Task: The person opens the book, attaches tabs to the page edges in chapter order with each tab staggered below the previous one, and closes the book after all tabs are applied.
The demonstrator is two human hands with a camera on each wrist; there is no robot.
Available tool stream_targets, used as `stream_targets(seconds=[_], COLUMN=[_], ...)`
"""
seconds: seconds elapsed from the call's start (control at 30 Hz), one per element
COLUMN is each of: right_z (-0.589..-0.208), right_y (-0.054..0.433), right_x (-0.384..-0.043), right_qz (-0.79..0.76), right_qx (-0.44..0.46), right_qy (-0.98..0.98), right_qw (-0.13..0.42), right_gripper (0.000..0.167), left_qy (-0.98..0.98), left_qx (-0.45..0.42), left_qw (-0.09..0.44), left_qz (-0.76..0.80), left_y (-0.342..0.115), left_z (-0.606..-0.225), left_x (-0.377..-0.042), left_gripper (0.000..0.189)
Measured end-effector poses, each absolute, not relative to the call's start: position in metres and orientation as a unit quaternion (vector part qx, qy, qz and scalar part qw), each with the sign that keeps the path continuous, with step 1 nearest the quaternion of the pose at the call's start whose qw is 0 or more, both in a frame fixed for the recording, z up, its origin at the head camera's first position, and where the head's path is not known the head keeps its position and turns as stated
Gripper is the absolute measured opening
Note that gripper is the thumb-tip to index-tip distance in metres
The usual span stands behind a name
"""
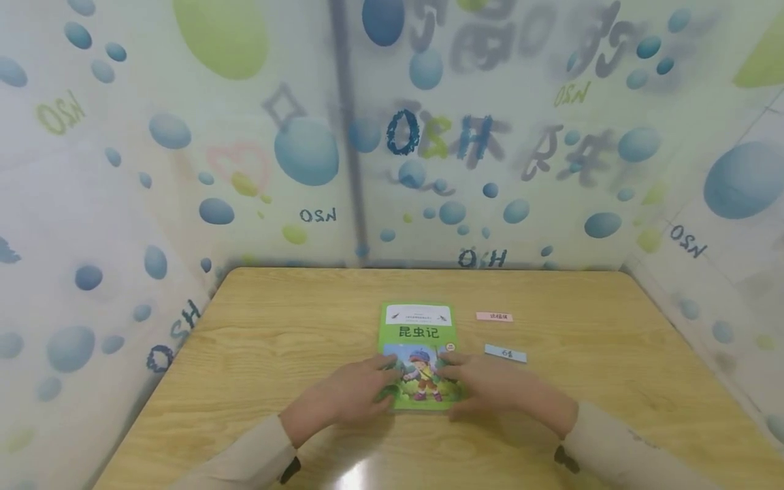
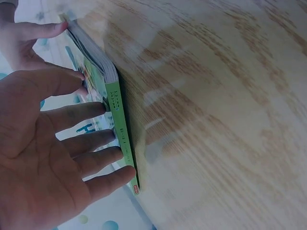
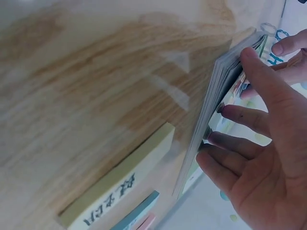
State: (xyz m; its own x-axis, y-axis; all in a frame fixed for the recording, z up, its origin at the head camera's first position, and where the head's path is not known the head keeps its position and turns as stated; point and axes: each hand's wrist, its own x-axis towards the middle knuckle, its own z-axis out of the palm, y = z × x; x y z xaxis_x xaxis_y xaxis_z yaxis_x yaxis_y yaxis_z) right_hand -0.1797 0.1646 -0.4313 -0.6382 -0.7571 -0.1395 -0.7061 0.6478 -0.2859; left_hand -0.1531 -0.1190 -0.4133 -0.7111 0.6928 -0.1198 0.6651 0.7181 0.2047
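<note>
A green paperback book (image 1: 422, 378) with a cartoon child on its cover lies flat on the wooden table. My left hand (image 1: 358, 391) rests at its left side, fingers spread over the cover's edge. On the opposite side my right hand (image 1: 490, 382) touches the cover with extended fingertips. The left wrist view shows the green spine (image 2: 123, 136) beside the left fingers (image 2: 96, 139). Page edges of the book (image 3: 204, 112) face the camera in the right wrist view, with the right thumb (image 3: 256, 67) at the near corner.
Right of the book lie a pink paper strip (image 1: 494, 317) and a blue one (image 1: 505, 353), both with handwriting. A yellow note pad (image 3: 120, 177) appears in the right wrist view; the right arm hides it from the head view. Patterned walls (image 1: 282, 224) enclose the wooden table (image 1: 294, 327).
</note>
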Motion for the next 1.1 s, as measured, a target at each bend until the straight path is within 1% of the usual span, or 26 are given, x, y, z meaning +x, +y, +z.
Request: stream_targets(seconds=[0.2,0.3,0.43,0.6,0.67,0.77,0.87,1.0,1.1], right_z=[-0.429,-0.427,-0.422,-0.411,-0.406,-0.398,-0.393,-0.391,-0.391], right_y=[0.164,0.163,0.163,0.164,0.166,0.169,0.17,0.17,0.171], right_x=[-0.183,-0.184,-0.184,-0.183,-0.183,-0.184,-0.185,-0.184,-0.182], right_qz=[-0.077,-0.073,-0.076,-0.093,-0.098,-0.096,-0.091,-0.091,-0.085], right_qx=[-0.428,-0.444,-0.464,-0.479,-0.487,-0.501,-0.514,-0.519,-0.522], right_qy=[0.893,0.887,0.878,0.868,0.864,0.859,0.853,0.85,0.848], right_qw=[0.112,0.105,0.092,0.089,0.077,0.046,0.018,0.013,0.002], right_gripper=[0.069,0.058,0.038,0.02,0.021,0.028,0.034,0.032,0.033], left_qy=[0.924,0.926,0.927,0.928,0.929,0.93,0.931,0.934,0.937], left_qx=[0.362,0.358,0.353,0.351,0.35,0.35,0.353,0.347,0.338], left_qw=[0.096,0.1,0.103,0.097,0.094,0.084,0.065,0.045,0.041], left_qz=[0.075,0.073,0.073,0.071,0.07,0.069,0.069,0.075,0.083], left_y=[-0.117,-0.116,-0.116,-0.116,-0.116,-0.115,-0.114,-0.11,-0.106], left_z=[-0.412,-0.413,-0.413,-0.414,-0.415,-0.417,-0.419,-0.42,-0.422], left_x=[-0.153,-0.153,-0.153,-0.153,-0.153,-0.153,-0.154,-0.155,-0.155], left_gripper=[0.046,0.047,0.049,0.056,0.061,0.069,0.07,0.069,0.078])
